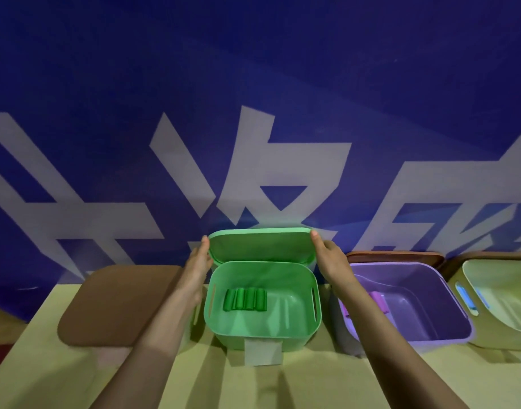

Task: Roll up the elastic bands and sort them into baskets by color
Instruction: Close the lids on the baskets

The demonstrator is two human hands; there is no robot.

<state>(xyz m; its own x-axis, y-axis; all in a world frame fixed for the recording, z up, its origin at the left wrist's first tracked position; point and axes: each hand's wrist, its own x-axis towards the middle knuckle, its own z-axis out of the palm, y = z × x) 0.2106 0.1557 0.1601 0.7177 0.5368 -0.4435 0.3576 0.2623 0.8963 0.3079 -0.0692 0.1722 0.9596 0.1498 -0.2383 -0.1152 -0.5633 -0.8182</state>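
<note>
A person's left hand (198, 261) and right hand (330, 255) each grip one short end of a rounded-rectangular green plastic lid (260, 246). The thumbs lie on the near face at the upper corners, and the other fingers are hidden behind it. The lid stands tilted above the far rim of an open green plastic basket (238, 338), with its long axis running left to right and its broad face turned towards the camera.

The green basket sits in the middle of a pale yellow table (312, 385), its long axis also left to right and a pale paper label (263, 351) on its front wall. On its floor, towards the left and far side, lies a row of rolled green elastic bands (246, 299). The rolls touch side by side. Each one's long axis points away from the person, while the row itself runs left to right.

Just right of the green basket stands an open purple plastic basket (415, 278) holding purple rolled bands (380, 299), too blurred to count. A brown lid (395, 256) shows behind it. Further right is a pale yellow-green basket (495, 278), cut by the frame edge. To the left, a flat brown rounded lid (117, 302) lies on the table beside the left forearm. A blue banner with large white characters (253, 113) fills the background.
</note>
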